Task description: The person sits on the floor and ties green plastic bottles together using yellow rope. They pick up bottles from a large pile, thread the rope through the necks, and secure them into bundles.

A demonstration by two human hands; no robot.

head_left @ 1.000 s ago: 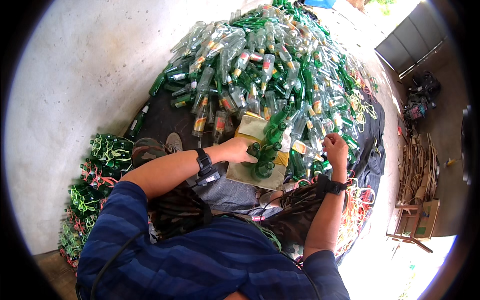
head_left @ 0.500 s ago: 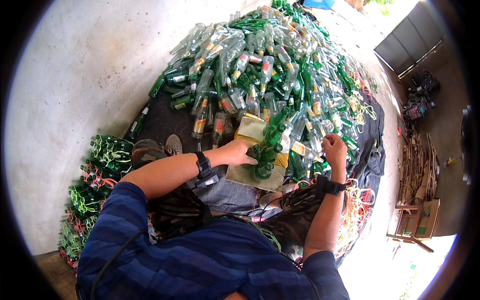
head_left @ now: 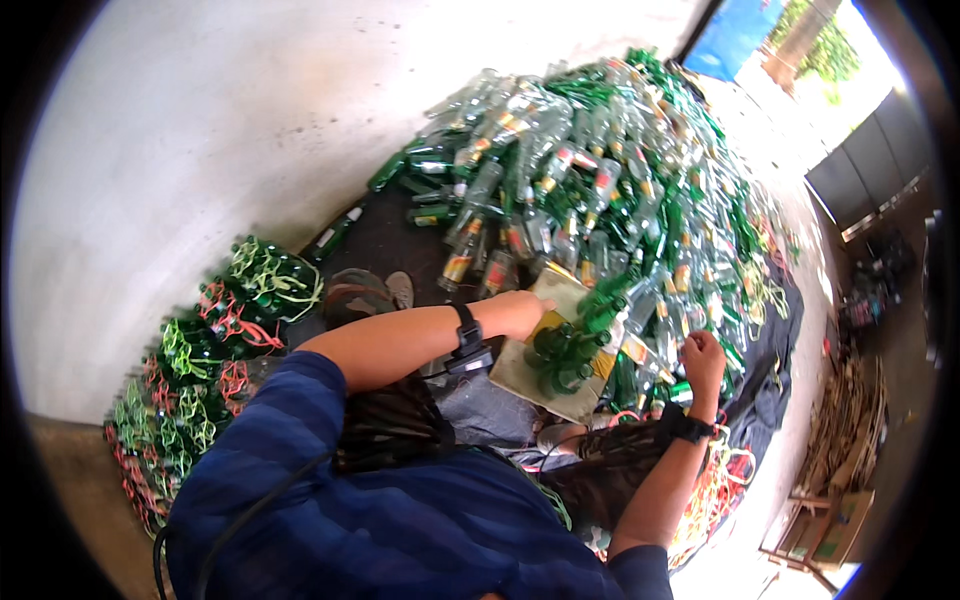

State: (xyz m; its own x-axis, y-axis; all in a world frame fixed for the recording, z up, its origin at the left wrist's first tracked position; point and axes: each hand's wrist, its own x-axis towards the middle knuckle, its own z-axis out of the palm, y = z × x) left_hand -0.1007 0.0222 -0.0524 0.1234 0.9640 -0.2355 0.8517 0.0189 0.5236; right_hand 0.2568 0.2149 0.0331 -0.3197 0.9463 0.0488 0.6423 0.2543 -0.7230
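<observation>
Several green glass bottles (head_left: 572,360) stand upright, bunched together on a flat pale board (head_left: 515,380) with a yellow patch, in front of my knees. My left hand (head_left: 518,314) is at the board's left side, just beyond the nearest bottle necks; a finger is stretched out and no bottle shows in its grasp. Its other fingers are partly hidden behind the back of the hand. To the right of the board, my right hand (head_left: 704,358) is raised over the loose bottles with its fingers curled closed. What they hold, if anything, is too small to make out.
A large heap of clear and green bottles (head_left: 600,170) rises beyond the board. Bottle bundles tied with green and red bands (head_left: 190,350) stand along the wall at left. Loose coloured bands (head_left: 715,490) lie by my right knee. Flattened cardboard (head_left: 840,430) is stacked at far right.
My left hand has let go of a bottle neck and moved slightly away from the bunch. My right hand stays closed. The whole view has shifted and tilted.
</observation>
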